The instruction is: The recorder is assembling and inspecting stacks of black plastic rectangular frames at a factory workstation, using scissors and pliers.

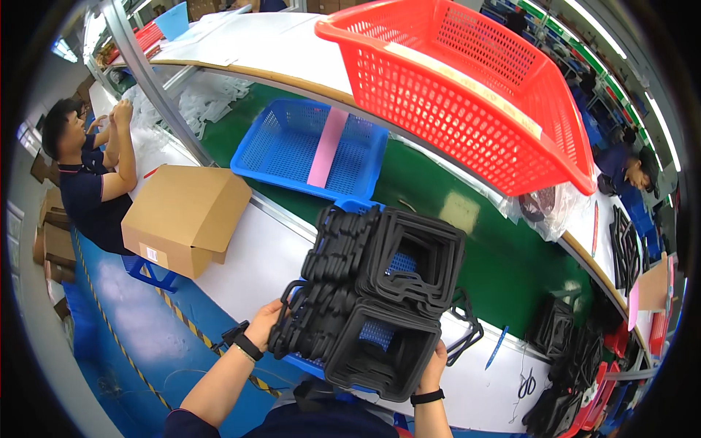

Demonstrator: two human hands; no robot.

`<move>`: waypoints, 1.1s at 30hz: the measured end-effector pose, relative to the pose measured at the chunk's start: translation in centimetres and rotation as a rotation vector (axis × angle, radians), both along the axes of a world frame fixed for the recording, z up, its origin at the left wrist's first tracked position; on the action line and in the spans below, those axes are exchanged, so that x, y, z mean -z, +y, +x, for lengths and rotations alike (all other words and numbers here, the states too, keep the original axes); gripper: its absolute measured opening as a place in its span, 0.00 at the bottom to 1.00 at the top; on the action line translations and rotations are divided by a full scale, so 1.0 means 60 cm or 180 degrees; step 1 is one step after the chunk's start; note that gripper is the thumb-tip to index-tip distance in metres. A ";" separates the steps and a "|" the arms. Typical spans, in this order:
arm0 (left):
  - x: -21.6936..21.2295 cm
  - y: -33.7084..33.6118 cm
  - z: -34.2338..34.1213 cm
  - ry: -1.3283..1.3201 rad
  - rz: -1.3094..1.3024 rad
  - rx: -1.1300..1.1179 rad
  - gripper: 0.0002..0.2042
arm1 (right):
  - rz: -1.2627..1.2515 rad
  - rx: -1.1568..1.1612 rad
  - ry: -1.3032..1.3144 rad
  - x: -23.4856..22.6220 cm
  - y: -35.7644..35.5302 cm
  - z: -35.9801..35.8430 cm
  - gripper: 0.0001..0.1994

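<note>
Stacks of black rectangular frames [343,252] fill a blue perforated basket [376,334] in front of me. Some frames stand on edge on the left, while others lie nested with their openings facing up. My left hand [267,325] grips the near left of the load, its fingertips at the black frames. On the opposite side, my right hand [434,367] closes round the edge of the near right frame stack [383,358]; its fingers are partly hidden behind it. A loose black frame [467,332] leans out beside the stack on the right.
An open cardboard box [186,219] stands on the white table to the left. Ahead are another blue basket [274,150] with a pink strip and a large red basket [453,102]. Scissors [526,383] and a blue pen-like tool [498,347] lie right. A person [91,175] sits far left.
</note>
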State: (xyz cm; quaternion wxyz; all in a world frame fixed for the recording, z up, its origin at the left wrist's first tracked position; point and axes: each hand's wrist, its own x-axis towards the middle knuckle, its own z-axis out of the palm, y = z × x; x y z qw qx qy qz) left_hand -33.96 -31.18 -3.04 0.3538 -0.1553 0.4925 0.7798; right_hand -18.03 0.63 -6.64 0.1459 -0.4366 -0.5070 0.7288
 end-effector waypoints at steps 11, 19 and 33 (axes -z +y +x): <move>-0.007 0.065 -0.142 0.0588 -0.1034 0.0466 0.20 | 0.0070 0.0346 0.0296 -0.041 0.021 -0.008 0.06; 0.024 0.135 -0.411 0.0105 -0.0275 -0.0985 0.37 | 0.0354 0.0286 0.0367 -0.061 0.014 -0.027 0.08; -0.022 0.102 -0.463 0.0121 0.0582 -0.1533 0.10 | 0.0798 -0.0200 0.0327 -0.054 0.034 -0.031 0.11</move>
